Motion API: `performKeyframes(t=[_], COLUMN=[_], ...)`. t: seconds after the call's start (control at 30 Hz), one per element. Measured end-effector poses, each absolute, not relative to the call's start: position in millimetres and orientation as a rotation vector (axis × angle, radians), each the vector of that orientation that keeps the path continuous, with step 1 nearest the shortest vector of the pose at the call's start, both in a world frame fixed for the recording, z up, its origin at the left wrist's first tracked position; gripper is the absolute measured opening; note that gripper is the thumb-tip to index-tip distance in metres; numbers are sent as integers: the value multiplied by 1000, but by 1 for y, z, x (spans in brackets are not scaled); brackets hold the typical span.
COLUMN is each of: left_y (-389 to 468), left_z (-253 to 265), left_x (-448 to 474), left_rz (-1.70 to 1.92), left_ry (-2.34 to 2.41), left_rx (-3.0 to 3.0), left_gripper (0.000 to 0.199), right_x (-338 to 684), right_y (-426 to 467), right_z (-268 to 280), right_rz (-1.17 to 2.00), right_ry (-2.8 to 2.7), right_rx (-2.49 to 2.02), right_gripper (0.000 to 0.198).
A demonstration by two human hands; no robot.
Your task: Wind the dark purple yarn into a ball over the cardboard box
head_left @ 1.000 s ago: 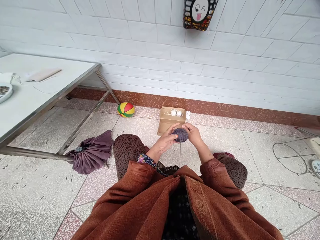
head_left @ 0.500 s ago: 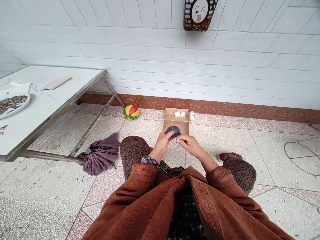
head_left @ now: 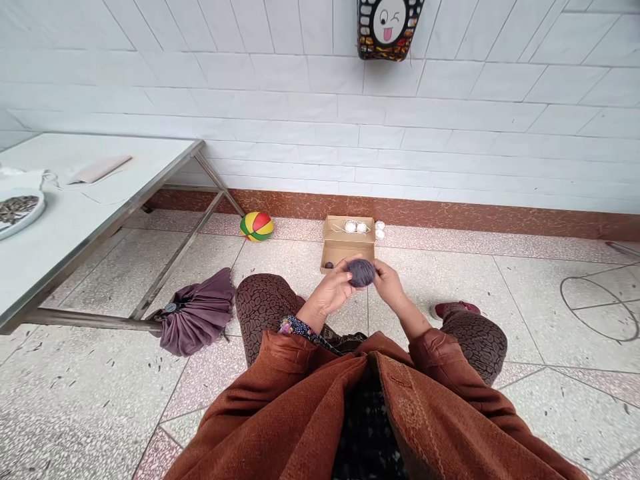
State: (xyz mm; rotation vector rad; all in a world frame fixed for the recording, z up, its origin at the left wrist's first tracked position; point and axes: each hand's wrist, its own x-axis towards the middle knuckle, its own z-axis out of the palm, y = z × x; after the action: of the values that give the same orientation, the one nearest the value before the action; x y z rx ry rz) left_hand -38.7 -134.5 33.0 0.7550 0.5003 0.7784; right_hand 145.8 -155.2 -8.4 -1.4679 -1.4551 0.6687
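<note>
A dark purple-grey ball of yarn (head_left: pixel 361 273) sits in my left hand (head_left: pixel 334 291), whose fingers and thumb close around its left side. At the ball's right edge is my right hand (head_left: pixel 389 283), with its thumb and fingers pinched together by the yarn; the strand between them is too small to see clearly. Just beyond both hands an open cardboard box (head_left: pixel 329 256) lies on the floor. White balls of string (head_left: pixel 355 227) rest at its far part, and a small dark ball (head_left: pixel 329 265) is in its near left corner.
Two white balls (head_left: pixel 380 230) stand right of the box. To the left are a colourful ball (head_left: pixel 257 227), a folded purple umbrella (head_left: pixel 197 313) and a metal-framed table (head_left: pixel 100 207) bearing a plate (head_left: pixel 37 212). A black basket (head_left: pixel 390 30) hangs on the wall. A wire ring (head_left: pixel 600 308) lies right.
The yarn ball has moved right and nearer to me, turning in my left hand. My right hand has come up from below the ball to its right edge. The view has shifted slightly.
</note>
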Motion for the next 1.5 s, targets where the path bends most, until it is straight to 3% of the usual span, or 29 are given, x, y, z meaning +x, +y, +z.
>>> performKeyframes(t=[0.2,0.43,0.6,0.77,1.07,1.3,1.5], left_y=[-118,-112,-118,-129,-128,-118,-122], left_z=[22,7,-3,-3,20,12,8], left_x=[-46,-55,-49,-41,-46,-49,-52], left_rz=[1019,1121,914,717,921,1100,1008], left_ry=[737,961,927,564,630,927,992], left_rx=[673,958,1156,1121,724,628,903], left_gripper=[45,48,72,96,51,46,48], right_x=[127,130,147,161,140,130,139], right_y=[-169,-185,-176,-151,-172,-191,-186], right_z=[-20,25,54,37,-29,2,49], right_rz=[743,870,810,733,848,844,751], right_ry=[-1750,-1814,-1597,-1365,-1655,-2076,-1921], right_rx=[-1318,-1141,-1112,-1273,-1416,-1088,-1051], right_gripper=[31,39,36,34,32,34,30])
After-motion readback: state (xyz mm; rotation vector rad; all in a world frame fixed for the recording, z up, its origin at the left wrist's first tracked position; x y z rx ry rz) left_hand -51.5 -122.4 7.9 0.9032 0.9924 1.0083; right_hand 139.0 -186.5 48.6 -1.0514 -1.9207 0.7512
